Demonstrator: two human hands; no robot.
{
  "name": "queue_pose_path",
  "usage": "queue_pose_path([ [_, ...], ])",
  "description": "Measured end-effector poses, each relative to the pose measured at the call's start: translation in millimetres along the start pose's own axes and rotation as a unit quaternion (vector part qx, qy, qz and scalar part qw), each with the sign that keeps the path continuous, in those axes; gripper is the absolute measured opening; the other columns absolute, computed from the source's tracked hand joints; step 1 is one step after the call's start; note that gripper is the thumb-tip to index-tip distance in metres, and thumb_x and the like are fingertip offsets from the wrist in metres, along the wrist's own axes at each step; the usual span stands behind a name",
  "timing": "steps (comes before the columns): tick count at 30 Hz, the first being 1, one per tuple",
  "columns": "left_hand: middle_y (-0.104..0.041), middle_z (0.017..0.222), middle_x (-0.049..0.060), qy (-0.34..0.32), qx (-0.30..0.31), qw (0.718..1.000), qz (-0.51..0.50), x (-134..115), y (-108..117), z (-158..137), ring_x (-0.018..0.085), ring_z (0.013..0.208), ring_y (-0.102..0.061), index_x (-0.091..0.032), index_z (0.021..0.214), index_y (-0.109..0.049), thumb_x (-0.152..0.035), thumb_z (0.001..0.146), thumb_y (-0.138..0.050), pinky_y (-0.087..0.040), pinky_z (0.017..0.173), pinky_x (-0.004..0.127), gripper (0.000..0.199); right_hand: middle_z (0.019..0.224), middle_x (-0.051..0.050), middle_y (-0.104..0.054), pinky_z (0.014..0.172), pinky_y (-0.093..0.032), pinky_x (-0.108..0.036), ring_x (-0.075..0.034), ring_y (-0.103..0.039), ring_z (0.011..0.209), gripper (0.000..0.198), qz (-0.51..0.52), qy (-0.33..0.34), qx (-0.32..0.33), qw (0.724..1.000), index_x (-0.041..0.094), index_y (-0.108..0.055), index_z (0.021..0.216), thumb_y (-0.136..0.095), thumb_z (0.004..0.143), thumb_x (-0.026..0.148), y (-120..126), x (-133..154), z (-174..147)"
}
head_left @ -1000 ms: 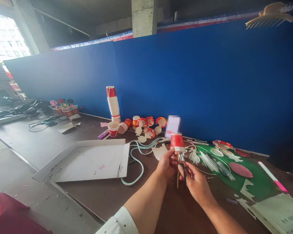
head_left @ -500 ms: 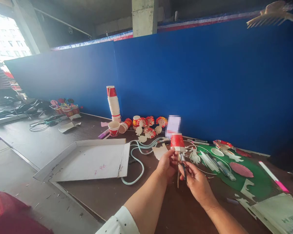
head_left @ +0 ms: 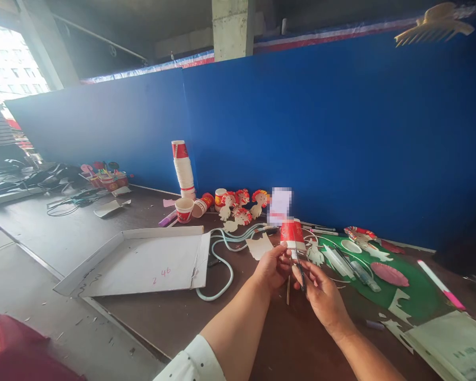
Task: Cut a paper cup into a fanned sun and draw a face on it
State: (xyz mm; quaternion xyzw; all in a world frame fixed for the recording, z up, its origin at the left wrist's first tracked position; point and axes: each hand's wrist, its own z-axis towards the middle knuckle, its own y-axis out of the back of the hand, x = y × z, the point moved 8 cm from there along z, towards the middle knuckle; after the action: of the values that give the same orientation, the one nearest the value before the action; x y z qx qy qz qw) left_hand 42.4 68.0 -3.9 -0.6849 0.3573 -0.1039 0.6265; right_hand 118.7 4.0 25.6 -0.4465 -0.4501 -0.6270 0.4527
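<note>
worktop (head_left: 277, 341): dark brown, bounded at far edge by blue partition (head_left: 325, 143). white tray (head_left: 150, 267) set twd left edge, well apart fr. hands.

l. hand (head_left: 273, 266): fingertips pinched on lower rim of red paper cup (head_left: 292, 234); cup held up over worktop, short of far edge, mouth apparently down. r. hand (head_left: 323, 296): wrapped abt handles of scissors (head_left: 302, 276), blades pointed up at same rim. hands v. near each other; contact can't be told. wooden stick (head_left: 289, 292) seen below l. hand; whether gripped, unclear.

risks, as judged: l. fingertips could be nicked, being just beside blades. thin wall could be crushed or torn if pinched too hard. cup could be swung off line if pushed by blades, since apparently held at rim only.
</note>
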Motion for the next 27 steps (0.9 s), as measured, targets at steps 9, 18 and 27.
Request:
queue_pose_path([
  [9, -0.047, 0.065, -0.001, 0.009, 0.011, 1.000, 0.001, 1.2, 4.6, 6.0, -0.001, 0.042, -0.038, -0.008, 0.074, -0.052, -0.015, 0.081, -0.063, -0.023, 0.033, 0.007, 0.015, 0.061, -0.001, -0.061, 0.042, -0.036, -0.023, -0.016, -0.054, 0.054, 0.049, -0.032, -0.013, -0.002, 0.999, 0.019, -0.064, 0.110, -0.061, 0.078, 0.056, -1.8, 1.6, -1.6],
  [18, -0.049, 0.065, -0.001, 0.009, 0.006, 1.000, 0.007, 1.4, 6.3, 6.3, -0.001, 0.042, -0.037, -0.009, 0.074, -0.051, -0.016, 0.081, -0.064, -0.024, 0.033, 0.006, 0.016, 0.083, -0.005, -0.069, 0.040, -0.036, -0.022, -0.012, -0.053, 0.053, 0.046, -0.017, -0.025, 0.005, 1.000, 0.020, -0.061, 0.111, -0.061, 0.079, 0.053, -5.2, -1.1, -2.0],
  [27, -0.050, 0.064, -0.001, 0.015, 0.008, 0.999, 0.030, 9.4, 5.5, 4.8, -0.001, 0.041, -0.036, -0.008, 0.074, -0.053, -0.019, 0.082, -0.064, -0.026, 0.034, 0.007, 0.017, 0.087, -0.005, -0.071, 0.041, -0.036, -0.023, -0.013, -0.054, 0.052, 0.044, 0.020, -0.041, -0.029, 0.999, 0.020, -0.062, 0.109, -0.067, 0.075, 0.048, 1.9, 0.5, -0.1],
])
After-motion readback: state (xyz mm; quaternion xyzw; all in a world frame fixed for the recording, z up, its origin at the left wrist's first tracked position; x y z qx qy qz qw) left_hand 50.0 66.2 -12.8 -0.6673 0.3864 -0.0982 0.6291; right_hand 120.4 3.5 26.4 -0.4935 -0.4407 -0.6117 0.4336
